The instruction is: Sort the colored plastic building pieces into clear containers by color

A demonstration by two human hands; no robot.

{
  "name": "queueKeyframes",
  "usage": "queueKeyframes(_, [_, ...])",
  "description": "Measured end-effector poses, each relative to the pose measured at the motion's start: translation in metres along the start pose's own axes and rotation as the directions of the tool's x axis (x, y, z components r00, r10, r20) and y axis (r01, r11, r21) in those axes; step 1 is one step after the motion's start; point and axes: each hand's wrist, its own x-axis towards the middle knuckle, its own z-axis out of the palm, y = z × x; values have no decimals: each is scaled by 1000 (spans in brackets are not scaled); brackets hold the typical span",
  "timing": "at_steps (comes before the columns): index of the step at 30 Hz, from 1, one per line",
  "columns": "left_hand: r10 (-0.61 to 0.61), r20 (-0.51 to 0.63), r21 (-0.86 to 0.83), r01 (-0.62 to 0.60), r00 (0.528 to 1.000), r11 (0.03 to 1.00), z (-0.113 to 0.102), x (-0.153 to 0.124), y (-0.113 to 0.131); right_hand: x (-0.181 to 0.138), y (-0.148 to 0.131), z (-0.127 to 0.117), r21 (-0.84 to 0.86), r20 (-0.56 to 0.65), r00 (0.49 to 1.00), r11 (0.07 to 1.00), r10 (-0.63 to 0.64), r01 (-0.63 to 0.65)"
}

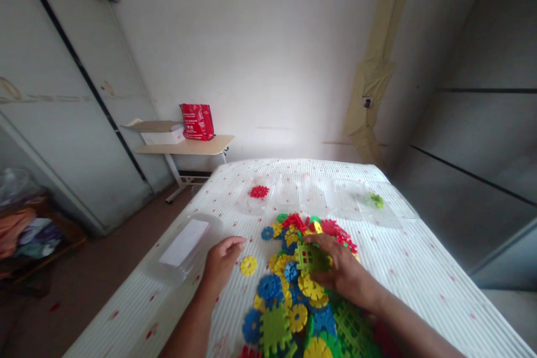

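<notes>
A heap of coloured plastic interlocking pieces [293, 285] lies on a white table [419, 257] with red dots. My right hand [339, 268] rests on the heap, fingers curled around a green square grid piece [309, 258]. My left hand [222, 260] lies on the cloth to the left of the heap, fingers loosely bent, holding nothing. A single yellow gear piece [248, 265] sits just right of that hand.
A clear plastic lid [184, 243] lies at the table's left edge. Clear containers at the far side hold a red piece [259, 192] and a green piece [375, 200]. A small side table [184, 148] with a red bag [196, 121] stands by the wall.
</notes>
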Motion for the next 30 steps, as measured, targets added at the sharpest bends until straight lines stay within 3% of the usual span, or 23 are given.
queueKeyframes(7, [-2,9,-11,2,1000,1000,1,2,-5,-2,12,-33,-189,-139,990,982,-25,-2])
queueKeyframes(11, [-4,19,12,4,1000,1000,0,1,-4,-8,13,-41,-197,-38,999,979,37,-44])
queueKeyframes(18, [-1,8,16,1,1000,1000,0,0,-2,-8,13,-27,-156,91,992,985,84,-69])
queueKeyframes(30, [10,-4,21,-10,1000,1000,0,1,-1,-3,-4,-24,-299,113,992,954,50,-14])
